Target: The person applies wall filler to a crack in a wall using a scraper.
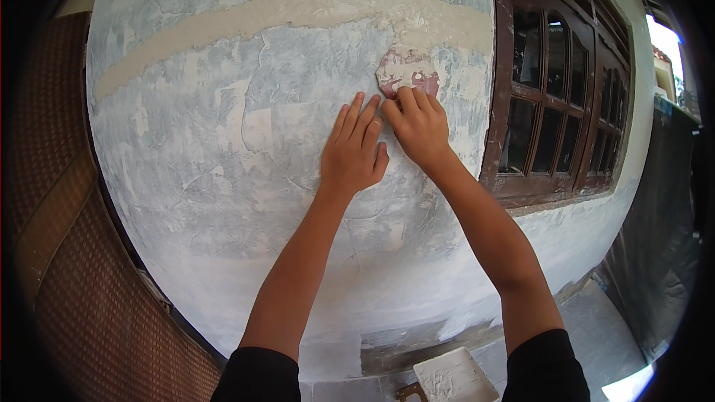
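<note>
A grey-white wall [186, 179] fills the middle, with a beige band of wet putty [298, 9] curving across its upper part. My right hand [419, 125] is closed on the lower edge of a reddish flat scraper [395, 78], which lies against the wall at the band's right end. Putty smears much of the scraper's face. Left of it, my left hand [354, 138] rests on the wall with fingers stretched upward, holding nothing. Its fingertips are just below and left of the scraper.
To the right is a brown wooden window [547, 97] with small panes. A woven brown panel [82, 305] borders the left side. Low down, a white tray [488, 387] with putty sits on the grey floor beside a brown object [411, 391], partly cut off. Dark sheeting [648, 246] hangs far right.
</note>
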`<action>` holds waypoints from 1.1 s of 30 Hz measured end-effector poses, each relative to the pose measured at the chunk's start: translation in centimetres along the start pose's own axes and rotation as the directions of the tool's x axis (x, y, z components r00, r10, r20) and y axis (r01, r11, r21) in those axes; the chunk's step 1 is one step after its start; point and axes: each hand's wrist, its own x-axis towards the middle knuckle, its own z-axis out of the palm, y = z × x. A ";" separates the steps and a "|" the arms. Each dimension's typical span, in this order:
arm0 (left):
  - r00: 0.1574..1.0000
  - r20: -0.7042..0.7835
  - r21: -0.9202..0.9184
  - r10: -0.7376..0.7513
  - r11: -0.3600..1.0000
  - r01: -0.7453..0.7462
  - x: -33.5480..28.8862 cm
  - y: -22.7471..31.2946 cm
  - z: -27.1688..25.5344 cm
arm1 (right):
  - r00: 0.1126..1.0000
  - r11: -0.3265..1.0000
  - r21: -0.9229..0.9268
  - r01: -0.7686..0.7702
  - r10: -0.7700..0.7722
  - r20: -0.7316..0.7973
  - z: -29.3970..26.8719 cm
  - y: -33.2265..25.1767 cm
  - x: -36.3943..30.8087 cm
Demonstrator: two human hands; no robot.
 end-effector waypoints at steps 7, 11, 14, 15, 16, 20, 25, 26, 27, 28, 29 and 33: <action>1.000 -0.012 0.000 -0.011 1.000 0.011 -0.3 0.0 -0.3 | 0.965 0.986 0.083 -0.145 0.160 -0.208 -6.2 1.7 3.4; 1.000 -0.013 0.010 -0.002 1.000 0.002 -0.3 -0.1 -0.1 | 0.944 0.927 0.254 -0.277 0.312 -0.107 -7.7 7.9 7.5; 1.000 -0.014 0.018 -0.001 1.000 0.001 -0.3 -0.2 0.1 | 0.899 0.800 0.416 -0.432 0.346 0.268 -7.3 13.2 10.6; 1.000 -0.014 0.017 0.001 1.000 -0.001 -0.3 -0.1 0.1 | 0.891 0.801 0.423 -0.424 0.285 0.354 -6.7 15.3 11.3; 1.000 -0.018 0.017 -0.005 1.000 0.005 -0.4 -0.1 0.1 | 0.892 0.802 0.424 -0.420 0.278 0.357 -5.8 17.0 12.0; 1.000 -0.012 0.031 -0.005 1.000 0.005 -0.4 -0.1 0.0 | 0.851 0.856 0.400 -0.327 0.083 0.518 -3.2 19.0 14.3; 1.000 -0.023 0.043 -0.012 0.999 0.013 -0.4 -0.1 -0.1 | 0.808 0.858 0.376 -0.348 0.071 0.585 -1.0 17.9 16.5; 1.000 -0.024 0.038 -0.008 0.999 0.009 -0.5 0.0 -0.1 | 0.812 0.849 0.405 -0.339 0.046 0.582 -0.5 18.1 16.6; 1.000 -0.024 0.032 -0.003 0.999 0.004 -0.4 0.0 0.0 | 0.815 0.839 0.433 -0.329 0.021 0.579 0.0 18.3 16.8; 1.000 -0.028 0.034 -0.002 0.999 0.003 -0.3 0.0 0.1 | 0.817 0.841 0.433 -0.325 0.019 0.576 0.5 18.5 16.9; 1.000 -0.030 0.029 -0.003 1.000 0.003 -0.3 0.0 0.0 | 0.805 0.835 0.431 -0.341 0.022 0.594 0.8 18.2 17.2; 0.999 -0.030 0.034 -0.014 0.999 0.015 -0.7 -0.2 -0.1 | 0.717 0.741 0.329 -0.585 0.284 0.636 -0.7 15.5 19.6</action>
